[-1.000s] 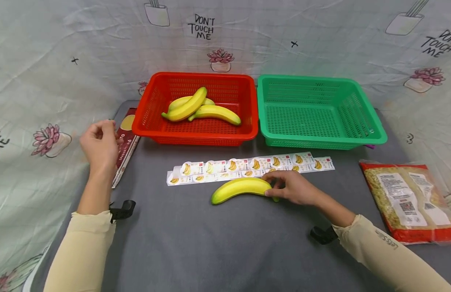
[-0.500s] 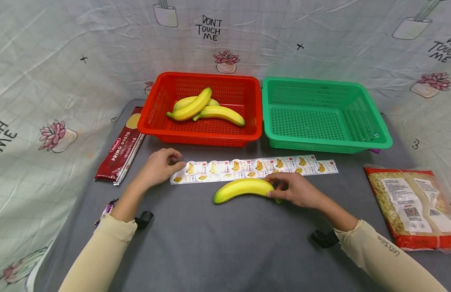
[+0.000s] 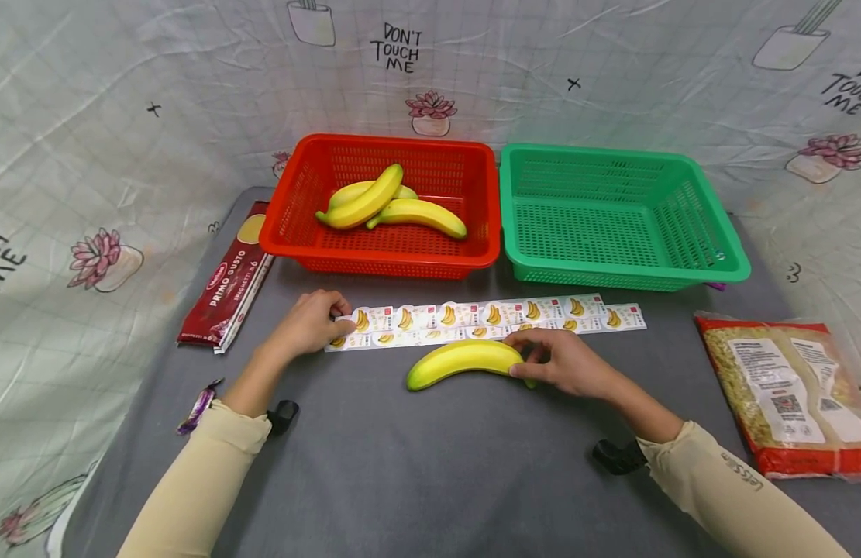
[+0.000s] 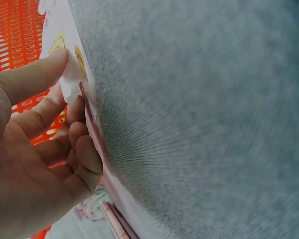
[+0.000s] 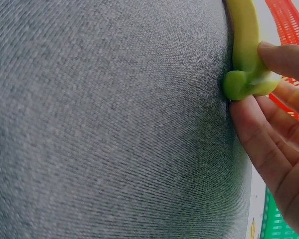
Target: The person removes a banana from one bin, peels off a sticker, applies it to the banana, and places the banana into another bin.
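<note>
A yellow banana (image 3: pixel 458 361) lies on the grey cloth, its stem end pointing right. My right hand (image 3: pixel 566 362) pinches it near that end; in the right wrist view the thumb and fingers sit around the green stem (image 5: pixel 236 85). Behind the banana, two overlapping strips of banana stickers (image 3: pixel 449 316) run from left to right. My left hand (image 3: pixel 310 322) is at their left end. From the left wrist, the thumb presses on the printed face of the sticker strip (image 4: pixel 65 30), with the index finger against its edge, the other fingers curled below.
Several bananas (image 3: pixel 366 201) lie in a red basket (image 3: pixel 381 265) at the back, beside a green basket (image 3: pixel 625 277). A spaghetti packet (image 3: pixel 224 287) and a small purple wrapper (image 3: pixel 196 409) are left. A clear bag of grain-like food (image 3: pixel 779 387) lies right.
My left hand came from beside the spaghetti packet, moving right and down to the sticker strip's left end, and now pinches it. My right hand keeps its hold on the banana.
</note>
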A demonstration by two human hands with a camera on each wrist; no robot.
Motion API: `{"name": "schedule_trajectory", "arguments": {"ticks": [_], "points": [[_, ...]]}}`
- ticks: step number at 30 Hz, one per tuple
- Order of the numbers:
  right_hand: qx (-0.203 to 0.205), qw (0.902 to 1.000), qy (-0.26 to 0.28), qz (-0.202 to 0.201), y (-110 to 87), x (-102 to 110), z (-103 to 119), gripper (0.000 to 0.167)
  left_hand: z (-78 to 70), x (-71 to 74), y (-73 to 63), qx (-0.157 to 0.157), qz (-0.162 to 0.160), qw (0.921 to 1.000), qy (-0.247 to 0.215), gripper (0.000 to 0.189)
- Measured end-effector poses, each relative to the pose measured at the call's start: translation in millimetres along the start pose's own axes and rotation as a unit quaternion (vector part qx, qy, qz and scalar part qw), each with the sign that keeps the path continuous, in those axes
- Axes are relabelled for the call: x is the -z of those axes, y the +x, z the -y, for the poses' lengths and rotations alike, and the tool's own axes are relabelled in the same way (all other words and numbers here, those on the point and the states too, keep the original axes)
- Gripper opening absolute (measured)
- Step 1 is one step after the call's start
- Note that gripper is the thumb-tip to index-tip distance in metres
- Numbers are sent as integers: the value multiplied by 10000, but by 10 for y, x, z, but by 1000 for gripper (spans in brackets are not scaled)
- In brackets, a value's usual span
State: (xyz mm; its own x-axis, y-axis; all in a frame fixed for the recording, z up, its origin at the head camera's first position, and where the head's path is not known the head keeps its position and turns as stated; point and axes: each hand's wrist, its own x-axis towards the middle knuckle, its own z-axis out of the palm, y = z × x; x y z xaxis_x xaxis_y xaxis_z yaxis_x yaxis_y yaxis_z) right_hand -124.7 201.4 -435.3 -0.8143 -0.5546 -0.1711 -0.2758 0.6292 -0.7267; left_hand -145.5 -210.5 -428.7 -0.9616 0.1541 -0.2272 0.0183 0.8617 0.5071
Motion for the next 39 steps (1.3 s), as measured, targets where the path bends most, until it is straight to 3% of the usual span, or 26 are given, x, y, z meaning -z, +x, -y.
{"name": "schedule_trajectory", "arguments": {"ticks": [13,18,23,28,33,39], "points": [[-80,9998,54,145,-25,40,-1,41,7,36,30,-74,22,9984,-555,21],[190,9996,-87,-207,30,136,75,42,-13,49,19,-72,7,9969,-790,25],[585,9961,-175,-638,311,225,387,29,-30,91,-22,-19,-81,9957,-918,27],[869,9951,-241,-397,748,128,766,24,-33,98,-29,-85,-142,9950,-985,29],[1089,9919,-655,-75,1178,-84,1114,24,-26,90,-24,-169,-262,9929,-1146,28],[949,9876,-1254,4,1384,-287,1296,28,16,84,-43,-221,-255,9899,-1374,28]]}}
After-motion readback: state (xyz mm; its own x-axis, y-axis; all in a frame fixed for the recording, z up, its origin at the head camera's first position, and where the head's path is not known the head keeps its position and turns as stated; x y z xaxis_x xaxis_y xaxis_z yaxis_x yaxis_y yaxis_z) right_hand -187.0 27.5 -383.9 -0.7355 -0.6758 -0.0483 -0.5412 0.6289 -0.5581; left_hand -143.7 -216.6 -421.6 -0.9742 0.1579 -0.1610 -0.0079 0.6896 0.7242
